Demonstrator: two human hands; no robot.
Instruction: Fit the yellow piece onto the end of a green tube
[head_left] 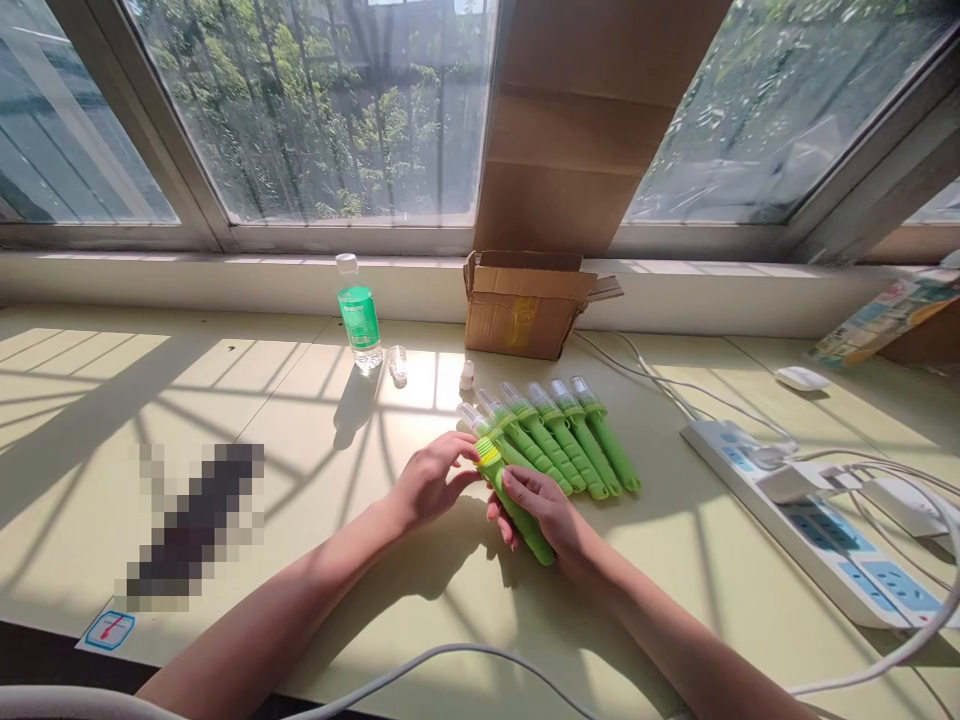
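My right hand (536,500) is wrapped round a green plastic handle (527,528) with a grooved grip, tilted with its upper end away from me. A ribbed yellow-green collar (487,452) tops that handle, and no clear cap shows on it. At this collar, the fingers of my left hand (431,475) pinch the handle's upper end; their tips are partly hidden. Just beyond my hands, several similar green handles with clear caps (574,435) lie side by side in a slanted row. A small clear cap (397,366) and a small whitish piece (466,375) stand farther back.
A water bottle (358,315) with a green label and an open cardboard box (525,305) stand near the window. At right lie a power strip (810,520) with plugs and cables, and a white case (801,379). Leftward is a blurred dark object (199,525). A cable (450,650) crosses the front.
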